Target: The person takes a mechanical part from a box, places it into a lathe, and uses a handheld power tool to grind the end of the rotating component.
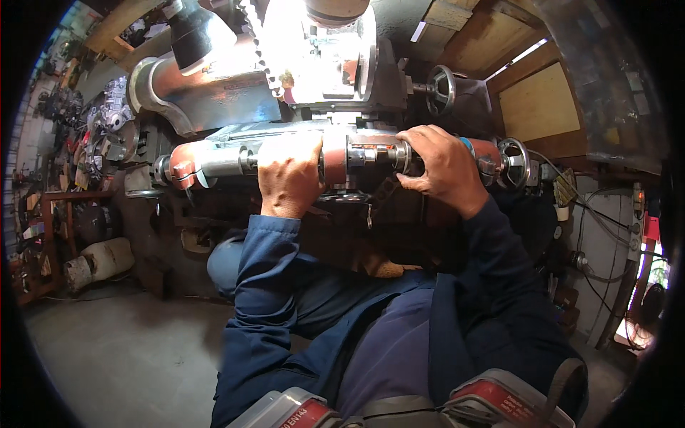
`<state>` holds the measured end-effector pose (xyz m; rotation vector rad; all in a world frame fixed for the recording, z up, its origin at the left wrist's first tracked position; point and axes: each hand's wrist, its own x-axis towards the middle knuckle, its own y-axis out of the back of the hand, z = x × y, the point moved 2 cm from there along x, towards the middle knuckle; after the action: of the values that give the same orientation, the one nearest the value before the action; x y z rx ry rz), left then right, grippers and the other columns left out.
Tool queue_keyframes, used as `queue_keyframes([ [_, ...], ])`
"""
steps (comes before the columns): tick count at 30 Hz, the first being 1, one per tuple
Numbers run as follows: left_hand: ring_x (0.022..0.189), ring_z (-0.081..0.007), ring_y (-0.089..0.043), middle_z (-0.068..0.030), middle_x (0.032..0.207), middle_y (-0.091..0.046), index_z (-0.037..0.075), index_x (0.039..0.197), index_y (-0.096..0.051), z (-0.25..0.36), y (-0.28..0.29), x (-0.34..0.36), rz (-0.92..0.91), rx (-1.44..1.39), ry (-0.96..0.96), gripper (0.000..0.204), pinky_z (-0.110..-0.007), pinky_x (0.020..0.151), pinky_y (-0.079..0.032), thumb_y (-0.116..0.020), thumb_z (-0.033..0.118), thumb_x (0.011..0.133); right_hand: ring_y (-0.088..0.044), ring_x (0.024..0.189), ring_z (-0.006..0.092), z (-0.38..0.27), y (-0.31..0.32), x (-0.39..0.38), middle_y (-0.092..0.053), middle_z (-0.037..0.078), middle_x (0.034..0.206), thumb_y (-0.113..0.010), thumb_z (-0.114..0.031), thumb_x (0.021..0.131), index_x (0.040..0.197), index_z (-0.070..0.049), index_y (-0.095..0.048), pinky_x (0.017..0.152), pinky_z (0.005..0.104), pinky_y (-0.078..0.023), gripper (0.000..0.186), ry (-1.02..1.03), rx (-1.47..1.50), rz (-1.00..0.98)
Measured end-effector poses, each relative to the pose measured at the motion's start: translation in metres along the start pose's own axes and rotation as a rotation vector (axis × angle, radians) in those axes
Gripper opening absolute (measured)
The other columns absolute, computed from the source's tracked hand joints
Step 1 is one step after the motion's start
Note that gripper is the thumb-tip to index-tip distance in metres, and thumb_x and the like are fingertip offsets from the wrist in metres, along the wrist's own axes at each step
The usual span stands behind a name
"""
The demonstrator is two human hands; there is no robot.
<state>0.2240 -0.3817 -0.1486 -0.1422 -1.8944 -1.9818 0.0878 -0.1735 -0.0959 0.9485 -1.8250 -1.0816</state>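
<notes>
A metal shaft (366,155) lies level across a large grinding machine, held between a red-orange headstock (187,162) on the left and a red tailstock (487,158) on the right. My left hand (289,175) is closed over its left part, the fingertips hidden on the far side. Just right of that hand, a red-brown support block (334,158) stands around or against the shaft; I cannot tell which. With thumb and fingers curled round it, my right hand (448,167) grips a round metal collar (404,156) on the right part of the shaft.
Behind the shaft rises the machine's wheel housing (367,53), in strong glare. A black lamp (196,36) hangs at upper left. Handwheels (442,90) stand at the right, one beside the tailstock (514,162). Metal parts crowd the left wall; cables (599,214) run down the right wall.
</notes>
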Motion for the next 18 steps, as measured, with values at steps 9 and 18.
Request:
queue_keyframes([
  [9, 0.084, -0.0276, -0.067, -0.0082, 0.094, -0.069, 0.013, 0.107, -0.069, 0.0012, 0.0036, 0.0023, -0.008, -0.03, 0.011, 0.06, -0.04, 0.077, -0.051, -0.086, 0.029, 0.052, -0.062, 0.098, 0.0299, 0.003, -0.003, -0.0012, -0.065, 0.013, 0.104, -0.082, -0.019, 0.064, 0.108, -0.001, -0.062, 0.085, 0.0381, -0.052, 0.052, 0.016, 0.008, 0.015],
  [18, 0.085, -0.0268, -0.067, -0.0081, 0.091, -0.069, 0.014, 0.106, -0.069, 0.0021, 0.0073, 0.002, -0.008, -0.03, 0.02, 0.059, -0.039, 0.077, -0.051, -0.086, 0.025, 0.051, -0.062, 0.099, 0.0303, -0.0011, -0.0025, -0.0024, -0.066, 0.013, 0.106, -0.084, -0.014, 0.061, 0.11, 0.0, -0.062, 0.087, 0.0382, -0.052, 0.055, 0.007, 0.019, 0.031],
])
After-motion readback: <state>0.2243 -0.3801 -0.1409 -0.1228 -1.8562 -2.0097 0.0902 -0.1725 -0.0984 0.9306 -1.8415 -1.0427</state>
